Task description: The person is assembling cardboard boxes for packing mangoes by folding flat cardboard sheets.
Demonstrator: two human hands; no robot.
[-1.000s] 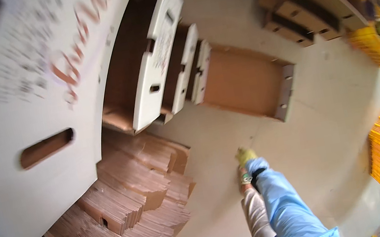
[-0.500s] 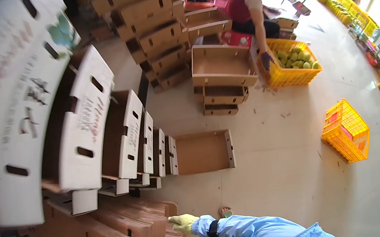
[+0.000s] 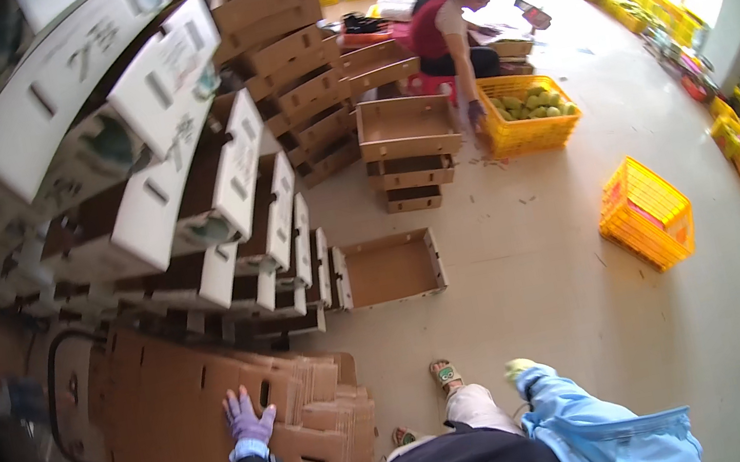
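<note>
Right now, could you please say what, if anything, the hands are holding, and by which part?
Nothing appears held: the left hand lies spread on the stacked flat cardboard; the right hand shows nothing in it, its grip unclear.

This looks like a fruit-packing room or warehouse: flattened cardboard [image 3: 162, 396] lies under the left hand [image 3: 250, 420], open white cartons [image 3: 245, 169] and brown cartons [image 3: 301, 95] stand stacked beyond it, and farther ahead of the right hand [image 3: 519, 369] a seated co-worker [image 3: 436, 29] has one arm down by a yellow crate [image 3: 532, 139] of green fruit [image 3: 542, 105].
</note>
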